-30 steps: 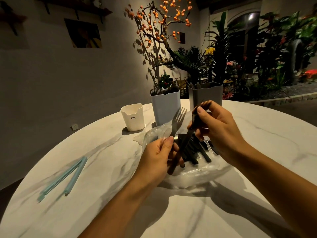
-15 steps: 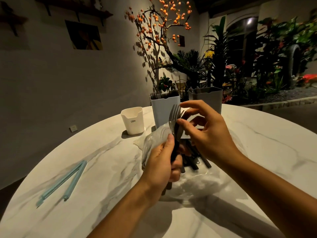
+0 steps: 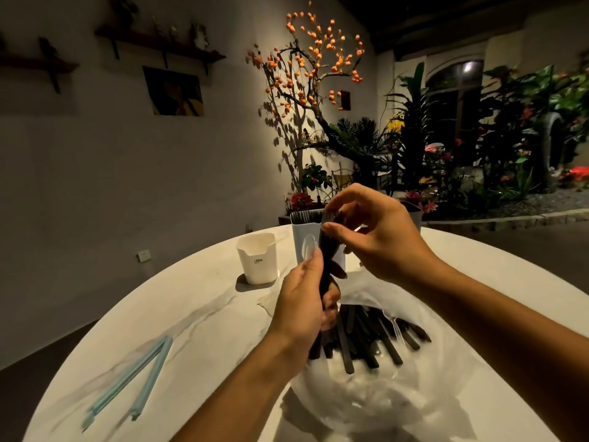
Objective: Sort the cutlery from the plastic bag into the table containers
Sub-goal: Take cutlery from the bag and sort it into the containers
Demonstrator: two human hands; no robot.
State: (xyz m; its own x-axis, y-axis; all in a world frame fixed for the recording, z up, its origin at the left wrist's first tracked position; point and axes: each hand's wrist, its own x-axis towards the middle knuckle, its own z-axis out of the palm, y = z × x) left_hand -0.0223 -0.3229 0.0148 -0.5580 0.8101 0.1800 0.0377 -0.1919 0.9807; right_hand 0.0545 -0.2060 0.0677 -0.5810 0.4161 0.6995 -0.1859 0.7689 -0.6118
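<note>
Left hand (image 3: 302, 309) grips a bundle of dark cutlery (image 3: 326, 272) upright, fingers curled round the handles, above the near-left edge of the clear plastic bag (image 3: 376, 400). Right hand (image 3: 379, 236) reaches in from the right, thumb and forefinger pinching the top of the bundle; what lies under those fingertips is hidden, though pale fork tines show just above them. More black handles (image 3: 376, 342) lie heaped in the bag, with a clear plastic piece among them that is hard to make out. Beyond the hands, a pale blue container (image 3: 302, 231) is partly covered by the bundle, and only a corner of the grey container (image 3: 414, 213) shows past the right hand. A white container (image 3: 257, 258) stands far left on the marble table (image 3: 197, 314). Two light blue sticks (image 3: 134, 378) lie at near left.
</note>
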